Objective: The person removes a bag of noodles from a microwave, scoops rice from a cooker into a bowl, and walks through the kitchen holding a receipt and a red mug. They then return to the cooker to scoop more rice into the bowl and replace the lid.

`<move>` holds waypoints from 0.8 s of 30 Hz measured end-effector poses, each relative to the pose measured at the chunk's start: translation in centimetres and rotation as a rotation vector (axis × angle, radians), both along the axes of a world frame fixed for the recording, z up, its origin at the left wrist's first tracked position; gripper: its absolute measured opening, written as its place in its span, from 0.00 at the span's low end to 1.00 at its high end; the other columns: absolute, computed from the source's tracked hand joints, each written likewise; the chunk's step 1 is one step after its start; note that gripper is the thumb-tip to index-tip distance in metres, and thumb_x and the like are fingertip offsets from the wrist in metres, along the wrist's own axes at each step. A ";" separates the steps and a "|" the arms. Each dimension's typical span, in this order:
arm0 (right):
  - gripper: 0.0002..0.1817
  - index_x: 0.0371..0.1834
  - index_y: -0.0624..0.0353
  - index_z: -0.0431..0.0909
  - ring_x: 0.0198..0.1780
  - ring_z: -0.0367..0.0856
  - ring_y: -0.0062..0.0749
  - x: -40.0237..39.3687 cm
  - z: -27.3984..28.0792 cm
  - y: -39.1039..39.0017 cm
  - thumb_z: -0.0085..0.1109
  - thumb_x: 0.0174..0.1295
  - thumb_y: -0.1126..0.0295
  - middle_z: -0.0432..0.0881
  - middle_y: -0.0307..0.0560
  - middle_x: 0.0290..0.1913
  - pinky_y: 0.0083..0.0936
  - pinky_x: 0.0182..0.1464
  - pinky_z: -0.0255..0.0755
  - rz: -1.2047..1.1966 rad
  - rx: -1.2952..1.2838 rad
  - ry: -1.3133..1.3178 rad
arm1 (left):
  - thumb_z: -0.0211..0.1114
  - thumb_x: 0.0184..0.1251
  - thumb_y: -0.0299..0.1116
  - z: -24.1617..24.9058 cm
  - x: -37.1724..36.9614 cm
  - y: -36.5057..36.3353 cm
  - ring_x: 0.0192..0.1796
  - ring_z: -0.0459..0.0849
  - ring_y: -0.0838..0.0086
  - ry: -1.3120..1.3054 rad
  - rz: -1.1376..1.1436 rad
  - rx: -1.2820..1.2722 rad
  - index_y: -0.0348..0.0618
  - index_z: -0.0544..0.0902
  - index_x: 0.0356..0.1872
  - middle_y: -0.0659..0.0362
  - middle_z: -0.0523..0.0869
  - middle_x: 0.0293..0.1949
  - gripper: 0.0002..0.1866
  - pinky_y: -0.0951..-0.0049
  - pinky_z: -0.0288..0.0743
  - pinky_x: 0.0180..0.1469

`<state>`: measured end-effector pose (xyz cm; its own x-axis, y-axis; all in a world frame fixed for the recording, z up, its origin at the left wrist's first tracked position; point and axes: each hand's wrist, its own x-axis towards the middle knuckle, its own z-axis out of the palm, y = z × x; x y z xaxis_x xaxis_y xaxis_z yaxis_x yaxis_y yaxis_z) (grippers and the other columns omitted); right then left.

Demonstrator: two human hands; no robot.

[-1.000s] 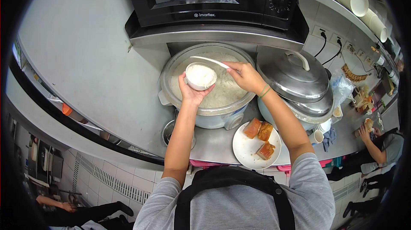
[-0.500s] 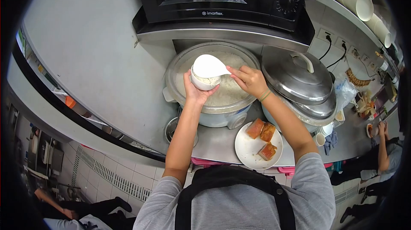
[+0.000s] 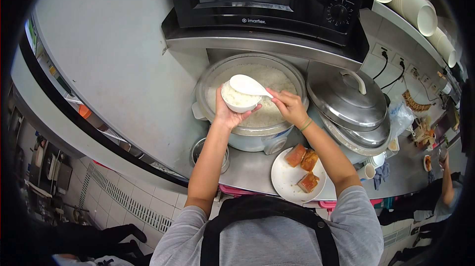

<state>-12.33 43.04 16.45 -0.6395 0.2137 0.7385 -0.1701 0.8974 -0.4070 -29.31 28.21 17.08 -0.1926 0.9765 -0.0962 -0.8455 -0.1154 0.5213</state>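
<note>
Steel counter (image 3: 250, 164), kitchen setting. White bowl (image 3: 242, 108), filled with rice (image 3: 236, 97): held above the opening of the rice cooker (image 3: 245, 142), a little left of its middle. Left hand (image 3: 226, 113) cups the bowl from the near side, thumb along the left wall, fingertips showing to the right of the underside. White paddle (image 3: 246, 85): blade over the bowl's far part, long axis running from far left at the blade to near right at the handle. Right hand (image 3: 289, 108) pinches that handle between thumb and fingers, just beside the bowl's right rim, no contact with the bowl seen. Left hand is therefore the nearer to the bowl. Whether the blade touches the rice: cannot be told from this view. Cooker uncovered, more rice (image 3: 278, 79) inside. Right of it, a metal lid (image 3: 341, 98). On the near side, a white plate (image 3: 282, 187) bearing browned food pieces (image 3: 308, 182). Far side, on a shelf (image 3: 267, 49), a black microwave (image 3: 297, 26)
</note>
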 end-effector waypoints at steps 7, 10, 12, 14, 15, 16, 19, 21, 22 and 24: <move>0.17 0.60 0.53 0.71 0.21 0.65 0.16 0.6 -0.3 -3.5 0.45 0.70 0.64 0.69 0.32 0.24 0.14 0.20 0.58 0.077 -1.080 0.039 | 0.36 0.57 0.68 -0.7 0.9 1.2 0.46 0.82 0.48 0.057 0.420 0.042 0.45 0.70 0.59 0.48 0.80 0.49 0.40 0.64 0.83 0.27; 0.19 0.63 0.54 0.63 0.18 0.62 0.16 -0.1 -1.2 -6.1 0.41 0.71 0.64 0.66 0.34 0.25 0.15 0.18 0.55 0.161 -1.518 -0.045 | 0.35 0.58 0.68 -1.1 1.8 2.1 0.46 0.83 0.55 0.078 0.615 0.044 0.49 0.71 0.57 0.53 0.81 0.48 0.38 0.60 0.81 0.31; 0.18 0.62 0.54 0.60 0.18 0.60 0.16 -0.8 -1.0 -7.9 0.39 0.71 0.66 0.66 0.35 0.27 0.16 0.17 0.54 0.244 -1.541 -0.042 | 0.35 0.59 0.68 -1.5 2.3 3.2 0.46 0.83 0.58 0.104 0.695 0.061 0.51 0.72 0.56 0.56 0.81 0.49 0.37 0.57 0.80 0.33; 0.18 0.63 0.54 0.60 0.18 0.61 0.17 -1.4 -0.3 -10.2 0.39 0.71 0.68 0.66 0.36 0.27 0.17 0.18 0.56 0.222 -1.459 0.019 | 0.34 0.61 0.66 -2.6 2.3 4.5 0.47 0.82 0.61 0.176 0.888 0.085 0.54 0.72 0.56 0.59 0.81 0.48 0.34 0.54 0.80 0.35; 0.19 0.64 0.55 0.60 0.18 0.62 0.17 -1.7 -0.2 -11.0 0.38 0.71 0.69 0.67 0.36 0.26 0.17 0.18 0.57 0.204 -1.378 0.074 | 0.34 0.61 0.66 -3.1 2.2 5.0 0.47 0.82 0.61 0.178 0.884 0.085 0.54 0.72 0.56 0.59 0.81 0.48 0.34 0.54 0.80 0.35; 0.19 0.64 0.55 0.60 0.18 0.62 0.17 -1.9 -0.3 -11.4 0.38 0.71 0.69 0.67 0.36 0.26 0.17 0.18 0.57 0.201 -1.379 0.080 | 0.34 0.62 0.65 -3.6 2.1 5.5 0.47 0.82 0.61 0.163 0.924 0.099 0.54 0.72 0.55 0.59 0.81 0.48 0.34 0.54 0.80 0.36; 0.21 0.66 0.57 0.58 0.18 0.63 0.16 -2.3 -1.3 -11.2 0.37 0.70 0.70 0.67 0.36 0.25 0.18 0.18 0.60 0.048 -1.001 0.109 | 0.33 0.62 0.65 -3.6 2.0 5.8 0.46 0.82 0.61 0.149 0.951 0.117 0.54 0.72 0.55 0.60 0.81 0.48 0.34 0.53 0.79 0.36; 0.23 0.68 0.58 0.57 0.19 0.62 0.14 -2.2 -1.9 -10.0 0.37 0.70 0.71 0.67 0.34 0.24 0.16 0.21 0.61 -0.154 -0.283 0.240 | 0.33 0.61 0.66 -2.5 2.4 5.2 0.46 0.82 0.61 0.145 0.945 0.120 0.54 0.72 0.55 0.60 0.81 0.48 0.34 0.54 0.79 0.36; 0.23 0.68 0.58 0.57 0.19 0.62 0.14 -1.8 -1.9 -9.9 0.37 0.70 0.71 0.67 0.34 0.24 0.16 0.21 0.61 -0.155 -0.284 0.235 | 0.33 0.60 0.67 -1.7 2.8 4.5 0.47 0.82 0.60 0.118 0.872 0.077 0.54 0.72 0.55 0.59 0.81 0.48 0.36 0.54 0.79 0.35; 0.23 0.65 0.67 0.60 0.42 0.81 0.43 -0.7 -0.7 -10.3 0.41 0.67 0.74 0.79 0.63 0.44 0.30 0.46 0.72 -0.084 -0.737 0.096 | 0.33 0.59 0.68 -1.4 2.9 3.9 0.48 0.81 0.60 0.091 0.796 0.032 0.53 0.72 0.55 0.59 0.81 0.48 0.37 0.54 0.79 0.35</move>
